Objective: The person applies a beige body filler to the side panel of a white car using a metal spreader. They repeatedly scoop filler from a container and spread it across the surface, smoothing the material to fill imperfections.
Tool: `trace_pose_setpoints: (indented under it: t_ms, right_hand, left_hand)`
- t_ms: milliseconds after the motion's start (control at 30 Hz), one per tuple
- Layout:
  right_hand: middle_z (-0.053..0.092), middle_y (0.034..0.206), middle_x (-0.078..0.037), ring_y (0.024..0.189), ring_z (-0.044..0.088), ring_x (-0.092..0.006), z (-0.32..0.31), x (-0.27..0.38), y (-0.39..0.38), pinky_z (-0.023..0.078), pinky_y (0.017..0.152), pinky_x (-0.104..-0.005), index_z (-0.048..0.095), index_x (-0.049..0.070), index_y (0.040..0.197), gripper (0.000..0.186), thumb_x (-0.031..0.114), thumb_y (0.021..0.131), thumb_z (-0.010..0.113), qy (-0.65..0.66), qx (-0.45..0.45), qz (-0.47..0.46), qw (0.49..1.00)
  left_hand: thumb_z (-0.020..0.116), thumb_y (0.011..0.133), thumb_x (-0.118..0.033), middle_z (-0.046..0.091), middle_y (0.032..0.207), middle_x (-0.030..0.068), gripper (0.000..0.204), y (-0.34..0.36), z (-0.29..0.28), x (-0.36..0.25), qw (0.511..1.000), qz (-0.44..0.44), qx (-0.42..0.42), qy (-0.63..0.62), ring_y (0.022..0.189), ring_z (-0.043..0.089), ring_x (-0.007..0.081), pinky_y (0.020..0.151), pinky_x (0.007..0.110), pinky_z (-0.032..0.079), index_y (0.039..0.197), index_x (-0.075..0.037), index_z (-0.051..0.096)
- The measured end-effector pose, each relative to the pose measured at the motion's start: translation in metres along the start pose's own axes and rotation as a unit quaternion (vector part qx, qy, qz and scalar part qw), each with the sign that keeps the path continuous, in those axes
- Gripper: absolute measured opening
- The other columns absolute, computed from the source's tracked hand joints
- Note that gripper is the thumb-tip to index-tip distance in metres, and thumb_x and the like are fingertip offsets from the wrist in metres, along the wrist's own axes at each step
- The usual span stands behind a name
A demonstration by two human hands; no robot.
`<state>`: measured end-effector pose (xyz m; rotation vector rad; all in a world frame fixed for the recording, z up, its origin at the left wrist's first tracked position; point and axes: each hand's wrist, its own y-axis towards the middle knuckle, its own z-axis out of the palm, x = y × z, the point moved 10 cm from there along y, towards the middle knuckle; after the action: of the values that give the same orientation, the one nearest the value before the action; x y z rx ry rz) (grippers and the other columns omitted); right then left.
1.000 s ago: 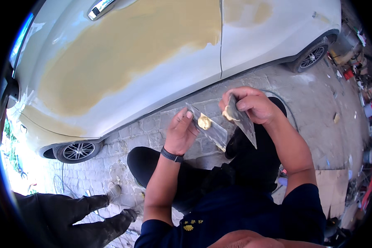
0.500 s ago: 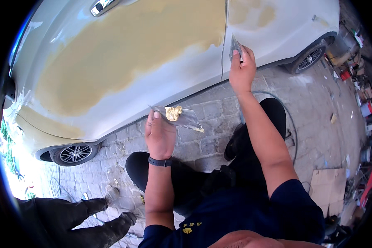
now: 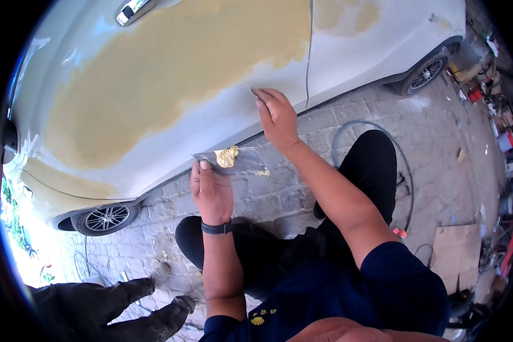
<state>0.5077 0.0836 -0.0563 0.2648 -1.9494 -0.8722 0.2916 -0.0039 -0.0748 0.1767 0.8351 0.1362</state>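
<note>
- White car (image 3: 376, 62) fills the upper view; we note a broad tan patch (image 3: 171, 80) along its side.
- Grey stone paving (image 3: 285, 196) below; another person's dark-trousered legs (image 3: 154, 328) at lower left, cardboard sheet (image 3: 457, 253) at right.
- Left hand (image 3: 214, 196): thumb and fingers pinch the left end of a grey plate (image 3: 248, 161).
- Right hand (image 3: 278, 118): fingers nearly closed, pinching a thin blade (image 3: 256, 96) seen edge-on; car contact, we cannot tell.
- Yellow paste lump (image 3: 227, 157) sits on the plate.
- Dark shirt (image 3: 336, 296): yellow shell-shaped emblem (image 3: 257, 321), characters too small for us to read.
</note>
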Motion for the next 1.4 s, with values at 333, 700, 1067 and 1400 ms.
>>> trace_pose_setpoints:
  t_ms: [333, 700, 1067, 1400]
  right_hand:
    - [0.069, 0.119, -0.005, 0.104, 0.064, -0.013, -0.058, 0.028, -0.04, 0.052, 0.094, -0.031, 0.066, -0.003, 0.131, 0.031, 0.016, 0.107, 0.06, 0.254, 0.362, 0.171, 0.88]
    - [0.071, 0.093, -0.01, 0.078, 0.063, -0.0172, -0.111, 0.105, 0.19, 0.053, 0.074, -0.036, 0.066, -0.004, 0.116, 0.029, 0.018, 0.098, 0.065, 0.047, 0.07, 0.033, 0.996]
    - [0.065, 0.08, -0.007, 0.068, 0.056, -0.0135, -0.082, 0.092, 0.203, 0.048, 0.061, -0.0347, 0.068, -0.006, 0.103, 0.024, 0.017, 0.096, 0.069, 0.126, 0.029, 0.084, 0.988]
    - [0.067, 0.087, -0.003, 0.072, 0.053, -0.0099, 0.025, 0.14, 0.123, 0.046, 0.065, -0.0312, 0.07, -0.006, 0.104, 0.02, 0.013, 0.099, 0.07, 0.4, 0.151, 0.156, 0.89]
  left_hand:
    - [0.048, 0.115, -0.021, 0.065, 0.115, 0.0049, 0.027, -0.007, 0.003, -0.006, 0.992, -0.008, -0.058, 0.11, 0.107, 0.059, 0.0129, 0.1, 0.034, 0.05, 0.123, 0.002, 0.061]
    - [0.048, 0.115, -0.023, 0.064, 0.13, 0.0081, 0.032, -0.004, -0.003, 0.007, 0.998, -0.024, -0.03, 0.042, 0.121, 0.06, 0.0181, 0.108, 0.04, 0.049, 0.133, 0.001, 0.057]
    - [0.049, 0.114, -0.021, 0.066, 0.129, 0.0055, 0.026, -0.014, -0.005, 0.0, 0.998, -0.033, -0.025, 0.04, 0.12, 0.062, 0.0184, 0.107, 0.041, 0.049, 0.129, -0.003, 0.06]
    - [0.049, 0.114, -0.022, 0.066, 0.129, 0.0061, 0.03, -0.016, -0.031, -0.045, 0.994, 0.049, -0.093, 0.038, 0.119, 0.061, 0.0178, 0.104, 0.039, 0.05, 0.134, -0.002, 0.059]
